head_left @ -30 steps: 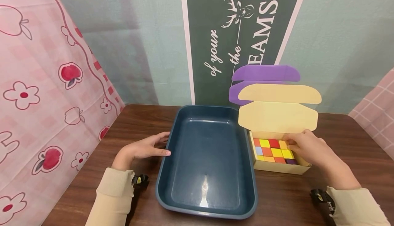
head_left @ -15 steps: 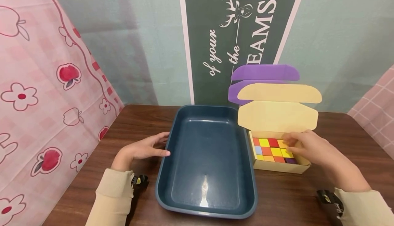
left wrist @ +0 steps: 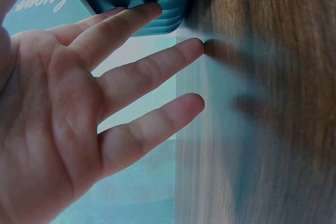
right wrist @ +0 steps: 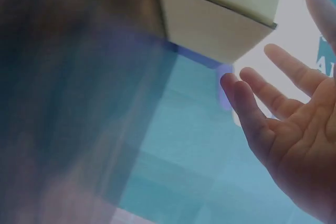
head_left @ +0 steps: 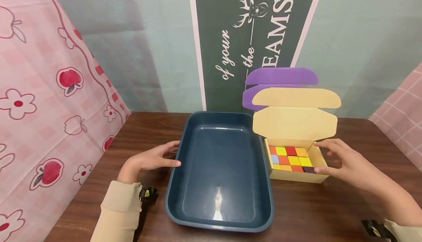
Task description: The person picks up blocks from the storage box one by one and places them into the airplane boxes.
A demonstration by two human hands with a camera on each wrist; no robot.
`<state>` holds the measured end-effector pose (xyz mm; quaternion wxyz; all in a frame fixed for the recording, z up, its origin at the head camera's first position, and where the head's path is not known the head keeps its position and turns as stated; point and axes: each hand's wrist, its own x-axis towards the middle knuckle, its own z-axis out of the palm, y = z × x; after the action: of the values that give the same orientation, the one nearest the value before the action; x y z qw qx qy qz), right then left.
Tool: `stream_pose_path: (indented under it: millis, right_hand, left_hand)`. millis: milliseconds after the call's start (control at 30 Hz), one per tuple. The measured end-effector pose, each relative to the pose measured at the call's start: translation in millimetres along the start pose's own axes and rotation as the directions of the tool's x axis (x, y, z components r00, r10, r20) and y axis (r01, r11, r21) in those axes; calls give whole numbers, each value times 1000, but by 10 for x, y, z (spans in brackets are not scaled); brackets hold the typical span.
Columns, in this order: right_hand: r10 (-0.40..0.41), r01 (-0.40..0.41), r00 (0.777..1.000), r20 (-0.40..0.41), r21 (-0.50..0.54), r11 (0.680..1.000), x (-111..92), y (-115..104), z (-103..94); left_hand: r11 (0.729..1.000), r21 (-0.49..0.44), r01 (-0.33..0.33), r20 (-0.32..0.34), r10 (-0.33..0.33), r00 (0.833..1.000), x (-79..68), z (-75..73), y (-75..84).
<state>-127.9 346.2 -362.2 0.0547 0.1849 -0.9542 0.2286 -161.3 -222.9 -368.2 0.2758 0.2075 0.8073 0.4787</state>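
Note:
A deep dark-blue plastic tray (head_left: 219, 176) stands on the table, with my left hand (head_left: 150, 160) at its left wall. The left thumb touches the rim; in the left wrist view, fingertips (left wrist: 149, 9) meet the tray's outer wall (left wrist: 168, 3) while others stick out apart. To the tray's right is a pale yellow cardboard box (head_left: 296, 176), lid raised. Inside lie rows of coloured blocks (head_left: 291, 160), red, yellow, orange, light blue and dark purple. My right hand (head_left: 351, 165) hovers at the box's right end, fingers spread and holding nothing. Whether it touches the box wall I cannot tell.
Behind the yellow lid (head_left: 295, 123) rises a purple lid (head_left: 281, 77); whatever lies below it is hidden. A printed cloth backdrop (head_left: 158, 44) closes off the far edge of the brown wooden table (head_left: 151, 128). Pink patterned cloth (head_left: 66, 124) hangs at the left.
My right hand has moved right, off the blocks to the box's right end, and its fingers have spread. The left hand stays at the tray. The head view has shifted slightly.

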Motion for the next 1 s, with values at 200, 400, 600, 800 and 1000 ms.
stream_pose_path:
  millis: [200,400,600,800,1000]
  right_hand:
    - [40,-44,995,92,37,998,-46,152,81]
    - [30,-63,975,218,147,987,7,267,118]
    - [-10,-49,961,276,207,977,41,287,98]
    - [-28,-48,956,291,250,967,55,303,100]
    - [-14,-60,959,282,252,966,-15,415,46]
  left_hand:
    - [1000,3,-11,2,11,1000,2,1,2]
    - [1000,-1,-5,3,5,1000,5,3,3]
    - [1000,12,-2,-3,2,1000,-4,5,-20]
    - [1000,27,5,-7,-5,1000,-42,14,-27]
    - [1000,13,-14,0,14,1000,-5,11,3]
